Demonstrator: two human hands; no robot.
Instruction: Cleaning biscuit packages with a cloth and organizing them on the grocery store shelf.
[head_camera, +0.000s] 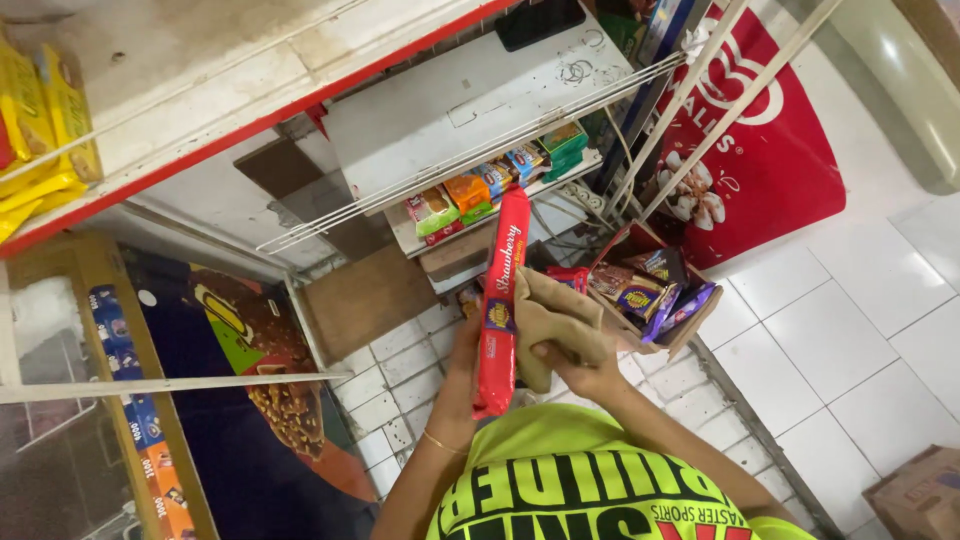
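Observation:
My left hand (463, 352), a thin bracelet on its wrist, grips a long red biscuit packet (503, 290) near its lower end and holds it upright in front of me. Right beside it, my right hand (582, 368) holds the brown flap (555, 318) of an open cardboard box (690, 332). Several purple and dark snack packets (645, 295) lie inside the box. My yellow-green shirt fills the bottom of the view.
A white wire shelf (500, 150) carries small colourful packets (480, 190). Yellow packets (40, 110) sit on a red-edged shelf at top left. A freezer with an ice-cream picture (250, 380) stands left, a red banner (770, 160) right, another carton (920, 495) on the white tiles.

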